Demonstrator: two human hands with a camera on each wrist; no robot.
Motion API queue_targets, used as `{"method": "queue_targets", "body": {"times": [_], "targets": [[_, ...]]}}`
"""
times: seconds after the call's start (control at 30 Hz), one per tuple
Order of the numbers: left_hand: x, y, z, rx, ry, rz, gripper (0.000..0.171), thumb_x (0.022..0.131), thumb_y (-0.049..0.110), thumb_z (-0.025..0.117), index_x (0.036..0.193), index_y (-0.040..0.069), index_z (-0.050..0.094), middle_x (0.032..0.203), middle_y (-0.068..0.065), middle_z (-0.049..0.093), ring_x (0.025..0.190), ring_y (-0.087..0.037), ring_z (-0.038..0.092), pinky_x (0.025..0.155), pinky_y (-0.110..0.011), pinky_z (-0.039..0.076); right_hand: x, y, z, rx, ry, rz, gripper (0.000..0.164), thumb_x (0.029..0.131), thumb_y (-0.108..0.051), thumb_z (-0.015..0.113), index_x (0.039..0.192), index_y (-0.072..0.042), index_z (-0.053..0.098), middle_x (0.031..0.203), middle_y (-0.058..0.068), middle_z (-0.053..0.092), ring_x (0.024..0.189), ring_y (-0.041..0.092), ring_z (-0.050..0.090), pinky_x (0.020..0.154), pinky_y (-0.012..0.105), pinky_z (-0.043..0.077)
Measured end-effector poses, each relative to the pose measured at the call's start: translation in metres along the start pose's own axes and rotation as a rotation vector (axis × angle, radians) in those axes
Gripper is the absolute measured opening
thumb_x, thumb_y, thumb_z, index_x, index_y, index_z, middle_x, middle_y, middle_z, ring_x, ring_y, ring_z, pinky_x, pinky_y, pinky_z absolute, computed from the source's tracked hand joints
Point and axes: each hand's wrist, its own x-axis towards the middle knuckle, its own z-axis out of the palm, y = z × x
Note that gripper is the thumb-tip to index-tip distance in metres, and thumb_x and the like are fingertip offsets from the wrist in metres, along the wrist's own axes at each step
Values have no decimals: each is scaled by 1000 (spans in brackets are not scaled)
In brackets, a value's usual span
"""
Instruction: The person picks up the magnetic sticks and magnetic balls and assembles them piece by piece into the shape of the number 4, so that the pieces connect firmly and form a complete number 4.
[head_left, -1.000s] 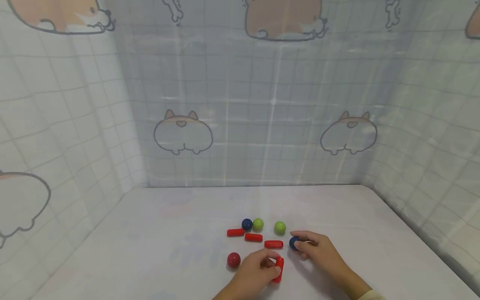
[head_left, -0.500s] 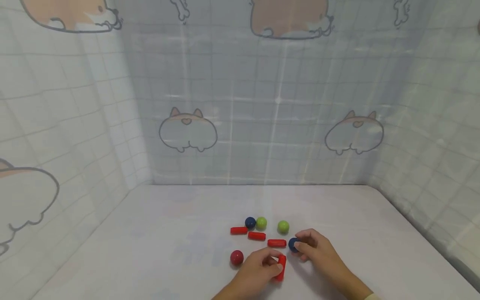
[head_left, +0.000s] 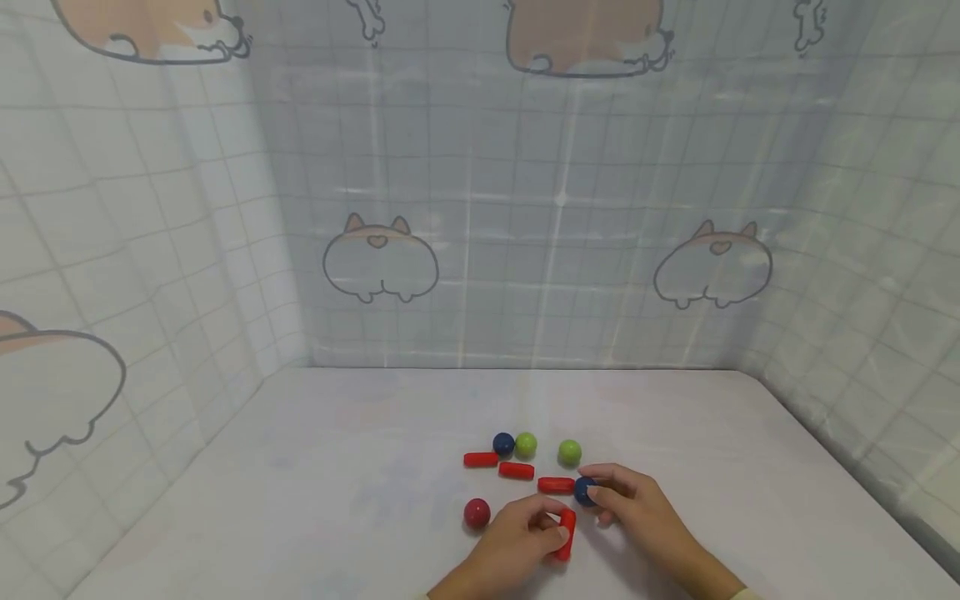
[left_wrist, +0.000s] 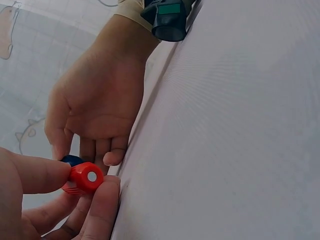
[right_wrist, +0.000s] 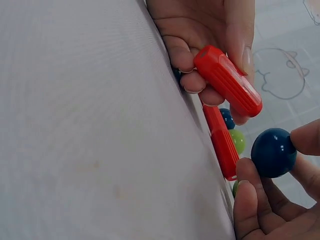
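Note:
My left hand (head_left: 519, 537) pinches a red rod (head_left: 567, 535) between thumb and fingers; in the left wrist view its near end (left_wrist: 92, 176) shows a round silvery spot. To its right, my right hand (head_left: 641, 507) holds a glossy dark blue ball (right_wrist: 273, 152) at its fingertips. In the head view that ball sits at the right end of a second red rod (head_left: 556, 485) lying on the table; whether they touch I cannot tell. The right wrist view shows the gripped rod (right_wrist: 227, 81) tilted, apart from the ball.
Two more red rods, one in the middle (head_left: 517, 471) and one farther left (head_left: 481, 459), lie on the white table (head_left: 337, 500). Behind them are a blue ball (head_left: 503, 444) and two green balls (head_left: 526, 444). A dark red ball (head_left: 477, 514) lies beside my left hand.
My right hand has brought the blue ball leftward, closing the gap to the end of the lying rod. The left hand keeps its grip on its rod. The head view has shifted slightly.

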Motion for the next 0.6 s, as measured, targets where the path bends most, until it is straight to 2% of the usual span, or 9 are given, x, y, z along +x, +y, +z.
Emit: {"method": "queue_targets", "body": {"times": [0.33, 0.6], "targets": [[-1, 0, 0, -10, 6, -11, 17, 89, 20, 69, 106, 18, 69, 81, 1, 63, 70, -18, 58, 71, -33, 50, 0, -3, 3, -30, -35, 32, 41, 95, -25, 61, 129, -3, 60, 111, 10, 64, 80, 25, 62, 74, 32, 52], [0, 0, 0, -13, 17, -19, 16, 88, 19, 70, 104, 21, 69, 80, 1, 63, 70, -17, 58, 69, -32, 49, 0, -3, 3, 59, -42, 41, 45, 94, -24, 62, 132, 0, 54, 123, 16, 59, 90, 27, 67, 75, 36, 56]]}}
